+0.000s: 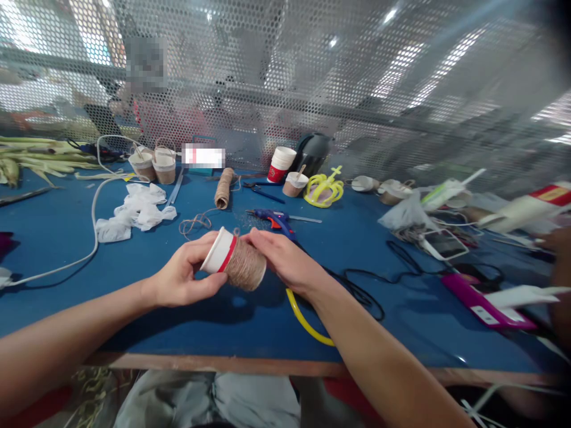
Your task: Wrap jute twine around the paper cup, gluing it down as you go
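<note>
A white and red paper cup [220,252] lies tilted in the air above the table, its lower part wound with brown jute twine [245,264]. My left hand [190,270] is closed around the rim end, thumb below and fingers above. At the base end, my right hand [283,255] presses against the twine-wrapped side; some of its fingers are hidden behind the cup. A small loop of twine stands up near the right fingertips. Loose twine lies behind the cup, near a twine roll [223,187]. Just beyond my hands rests a blue glue gun [274,219].
Twine-wrapped cups [165,166] stand at the back left, beside crumpled white plastic [134,211]. Stacked cups [281,163], a yellow crown-shaped piece [324,189] and a dark jug [313,153] are at the back. Right are black cords [363,291] and a purple case [486,303]. A perforated metal screen [276,77] closes the far side.
</note>
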Tool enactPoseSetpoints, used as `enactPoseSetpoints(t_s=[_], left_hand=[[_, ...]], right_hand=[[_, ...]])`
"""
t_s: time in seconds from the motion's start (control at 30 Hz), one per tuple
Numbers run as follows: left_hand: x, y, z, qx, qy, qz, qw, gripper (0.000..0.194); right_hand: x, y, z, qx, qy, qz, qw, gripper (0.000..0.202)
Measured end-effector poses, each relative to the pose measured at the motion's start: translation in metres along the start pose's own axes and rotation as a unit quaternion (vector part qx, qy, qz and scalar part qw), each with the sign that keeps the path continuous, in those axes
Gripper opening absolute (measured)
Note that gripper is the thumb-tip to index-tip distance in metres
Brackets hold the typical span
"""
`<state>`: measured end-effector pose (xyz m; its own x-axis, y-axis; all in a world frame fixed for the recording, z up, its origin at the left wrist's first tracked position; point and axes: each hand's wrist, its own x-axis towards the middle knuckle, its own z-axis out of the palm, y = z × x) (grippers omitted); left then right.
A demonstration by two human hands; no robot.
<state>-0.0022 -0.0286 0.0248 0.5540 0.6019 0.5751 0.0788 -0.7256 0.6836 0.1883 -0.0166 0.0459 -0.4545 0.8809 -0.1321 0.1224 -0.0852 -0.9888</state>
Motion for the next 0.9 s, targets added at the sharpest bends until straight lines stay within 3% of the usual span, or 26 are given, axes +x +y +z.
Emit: enactPoseSetpoints(t_s=[0.13,0.33,0.47,0.63,0.8,0.9], left_hand=[[0.002,-0.005,-0.002,0.017,0.015,0.012,1.0,0.005],[0.0,-0.011,0.0,-0.011,0.02,-0.052,0.998,0.026],[-0.001,-0.013,0.005,-0.034,0.03,-0.106,0.993,0.026],[-0.001,-0.01,0.008,-0.091,0.038,-0.168,0.981,0.029],[0.002,-0.005,0.007,-0.223,0.052,-0.247,0.942,0.035],[0.002,-0.005,0.008,-0.267,0.072,-0.258,0.926,0.031]], right_hand=[[-0.007,-0.004,-0.003,-0.053,-0.034,-0.02,0.998,0.04],[-0.006,0.004,-0.002,-0.137,0.035,-0.095,0.985,0.05],[-0.007,0.007,0.002,-0.195,0.071,-0.125,0.97,0.053],[-0.008,0.009,0.006,-0.3,0.123,-0.174,0.93,0.051],[-0.01,0.01,0.007,-0.392,0.141,-0.245,0.876,0.046],[-0.011,0.009,0.008,-0.419,0.14,-0.268,0.856,0.045]])
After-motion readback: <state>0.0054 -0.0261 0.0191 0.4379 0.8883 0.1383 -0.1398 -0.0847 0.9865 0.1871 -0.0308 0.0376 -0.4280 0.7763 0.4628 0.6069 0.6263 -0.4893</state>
